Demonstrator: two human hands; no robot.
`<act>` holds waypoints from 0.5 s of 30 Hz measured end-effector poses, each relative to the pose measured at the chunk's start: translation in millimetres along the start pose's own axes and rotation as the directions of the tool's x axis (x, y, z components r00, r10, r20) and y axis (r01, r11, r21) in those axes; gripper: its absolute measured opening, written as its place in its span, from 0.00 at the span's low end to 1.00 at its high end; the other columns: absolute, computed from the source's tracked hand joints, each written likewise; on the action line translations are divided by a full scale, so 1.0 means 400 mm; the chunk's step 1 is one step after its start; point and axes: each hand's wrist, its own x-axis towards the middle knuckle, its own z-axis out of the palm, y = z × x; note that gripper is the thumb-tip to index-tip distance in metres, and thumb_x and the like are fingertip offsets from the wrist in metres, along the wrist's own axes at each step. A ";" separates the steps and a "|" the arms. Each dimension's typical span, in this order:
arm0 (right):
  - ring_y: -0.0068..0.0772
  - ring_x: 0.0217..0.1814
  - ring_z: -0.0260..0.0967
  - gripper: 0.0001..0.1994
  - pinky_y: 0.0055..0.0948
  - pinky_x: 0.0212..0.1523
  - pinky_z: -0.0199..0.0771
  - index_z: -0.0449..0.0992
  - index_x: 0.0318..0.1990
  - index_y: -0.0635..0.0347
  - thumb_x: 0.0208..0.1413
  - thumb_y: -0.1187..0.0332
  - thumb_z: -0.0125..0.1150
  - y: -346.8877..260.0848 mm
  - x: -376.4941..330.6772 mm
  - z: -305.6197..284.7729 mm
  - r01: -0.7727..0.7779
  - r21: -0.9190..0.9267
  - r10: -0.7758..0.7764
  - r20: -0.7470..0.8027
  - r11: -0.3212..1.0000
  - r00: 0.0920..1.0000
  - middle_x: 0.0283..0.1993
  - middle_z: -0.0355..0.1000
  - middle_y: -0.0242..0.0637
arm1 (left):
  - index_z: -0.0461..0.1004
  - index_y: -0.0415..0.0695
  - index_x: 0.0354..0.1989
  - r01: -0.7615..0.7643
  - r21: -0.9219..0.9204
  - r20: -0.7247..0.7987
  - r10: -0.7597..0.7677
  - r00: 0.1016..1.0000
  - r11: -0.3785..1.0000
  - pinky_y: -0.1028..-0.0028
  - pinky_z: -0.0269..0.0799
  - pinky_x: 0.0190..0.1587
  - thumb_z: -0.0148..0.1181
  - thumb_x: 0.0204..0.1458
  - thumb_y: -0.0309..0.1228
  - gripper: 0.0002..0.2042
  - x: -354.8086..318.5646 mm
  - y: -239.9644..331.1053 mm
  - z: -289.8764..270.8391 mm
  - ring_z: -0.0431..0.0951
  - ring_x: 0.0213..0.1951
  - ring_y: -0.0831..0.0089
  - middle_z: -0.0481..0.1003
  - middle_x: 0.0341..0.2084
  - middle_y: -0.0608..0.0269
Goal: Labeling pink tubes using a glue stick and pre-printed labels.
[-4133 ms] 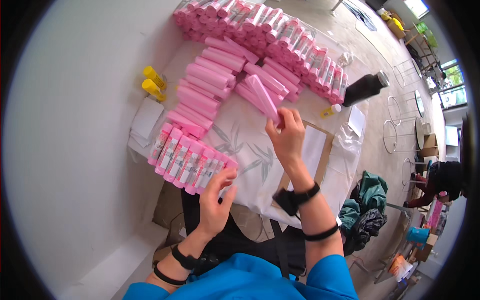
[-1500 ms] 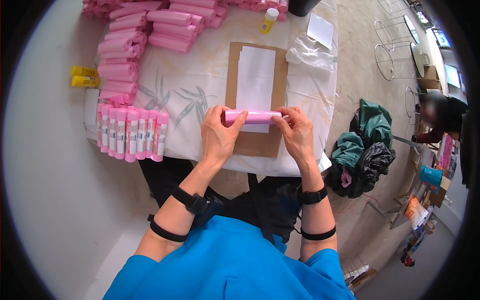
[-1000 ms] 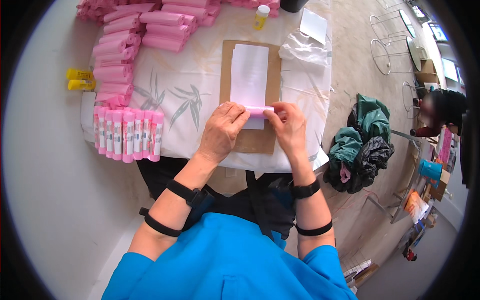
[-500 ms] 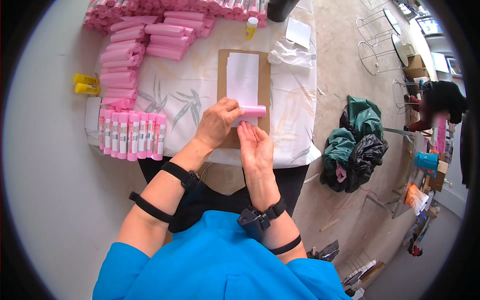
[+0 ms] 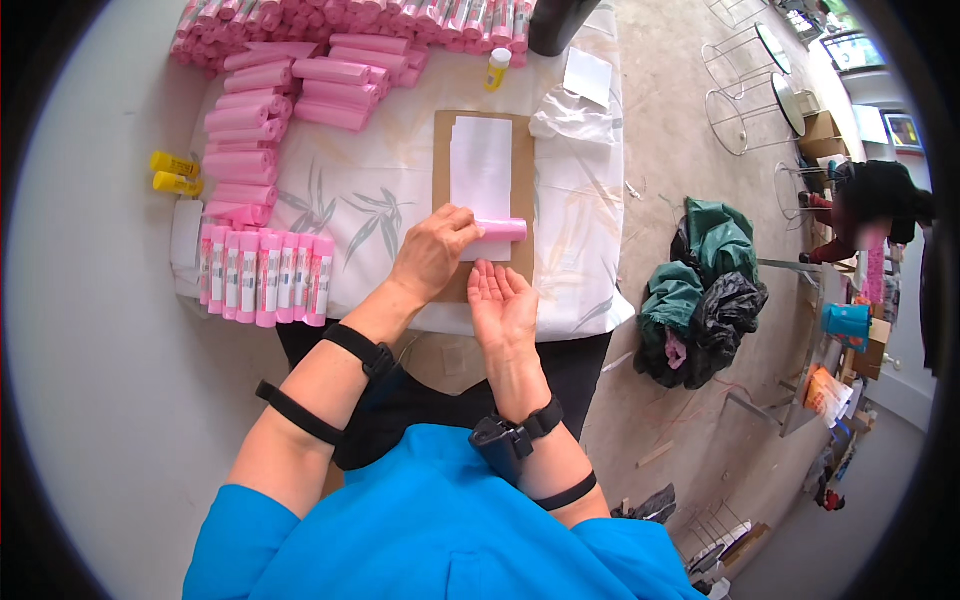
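Observation:
A small pink plastic roll [image 5: 503, 230] lies crosswise on white paper slips [image 5: 481, 165], which are stacked on a brown cardboard sheet [image 5: 523, 180]. My left hand [image 5: 435, 250] is closed on the roll's left end, thumb and fingers pinching it. Just below the slips' near edge, my right hand [image 5: 504, 308] rests palm up, its fingers loosely curled and apart, holding nothing. Finished-looking pink rolls with white labels [image 5: 265, 277] stand side by side at the table's near left. Plain pink rolls [image 5: 240, 160] form a column behind them.
More pink rolls [image 5: 350, 75] pile up along the table's far side. A yellow glue stick [image 5: 497, 70] stands near a dark cylinder [image 5: 562, 22]; two yellow tubes [image 5: 175, 173] lie at left. Crumpled white paper [image 5: 575, 115] sits at right. Green and black bags [image 5: 705, 300] lie on the floor.
My right hand has drawn back slightly toward me, away from the roll, and its fingers have spread a little. The left hand keeps its pinch on the roll. The whole view has shifted slightly.

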 end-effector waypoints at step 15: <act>0.23 0.23 0.54 0.13 0.26 0.26 0.58 0.68 0.46 0.63 0.65 0.62 0.47 -0.031 0.034 0.010 -0.060 -0.061 0.071 0.196 0.996 0.978 0.25 0.60 0.26 | 0.78 0.42 0.37 -0.063 -0.100 0.023 0.065 0.998 0.993 0.69 0.76 0.41 0.65 0.41 0.22 0.12 -0.001 0.014 -0.026 0.75 0.42 0.64 0.75 0.37 0.64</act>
